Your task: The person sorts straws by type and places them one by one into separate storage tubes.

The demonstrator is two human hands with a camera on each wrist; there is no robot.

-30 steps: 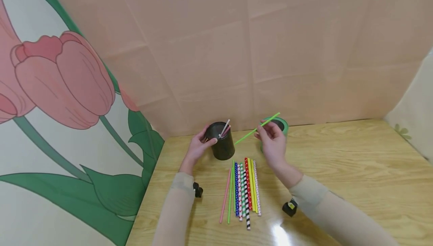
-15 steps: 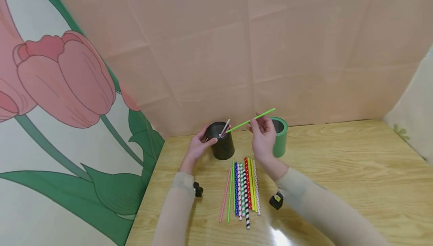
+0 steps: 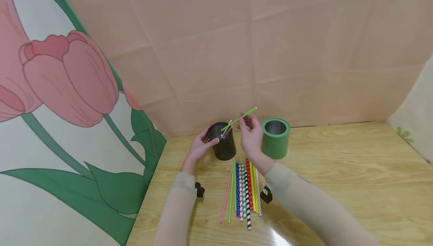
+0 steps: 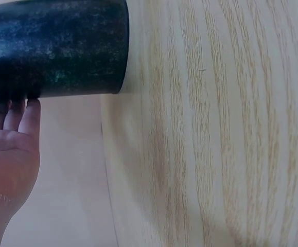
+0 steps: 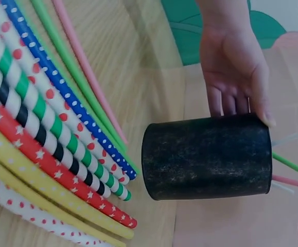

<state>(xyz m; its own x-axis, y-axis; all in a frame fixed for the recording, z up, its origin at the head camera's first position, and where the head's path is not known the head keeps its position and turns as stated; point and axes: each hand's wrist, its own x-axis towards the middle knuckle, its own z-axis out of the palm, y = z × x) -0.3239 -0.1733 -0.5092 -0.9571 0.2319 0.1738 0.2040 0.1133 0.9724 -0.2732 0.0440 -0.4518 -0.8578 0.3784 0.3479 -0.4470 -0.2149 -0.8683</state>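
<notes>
My left hand point(image 3: 199, 147) grips the black cup point(image 3: 226, 150) at its left side, thumb over the rim and fingers round the far side. White and pink straws point(image 3: 228, 130) lean out of the cup's mouth. Above and right of it, my right hand point(image 3: 251, 136) pinches a bright green straw point(image 3: 249, 112), slanted, with its lower end over the cup's opening. From the right wrist view, the green straw point(image 5: 293, 166) shows beside the cup's rim. In the left wrist view, the fingertips point(image 4: 31, 110) press against the cup's dark wall.
A green cup point(image 3: 275, 144) with a grey inside stands right of my right hand. A row of straws, including a blue dotted straw point(image 5: 69, 92), a red starred straw point(image 5: 56, 167) and a pink straw point(image 3: 226, 197), lies on the wooden table point(image 3: 355, 171) in front.
My right hand has moved left with the green straw, from in front of the green cup to the black cup's mouth. My left hand keeps its hold on the black cup.
</notes>
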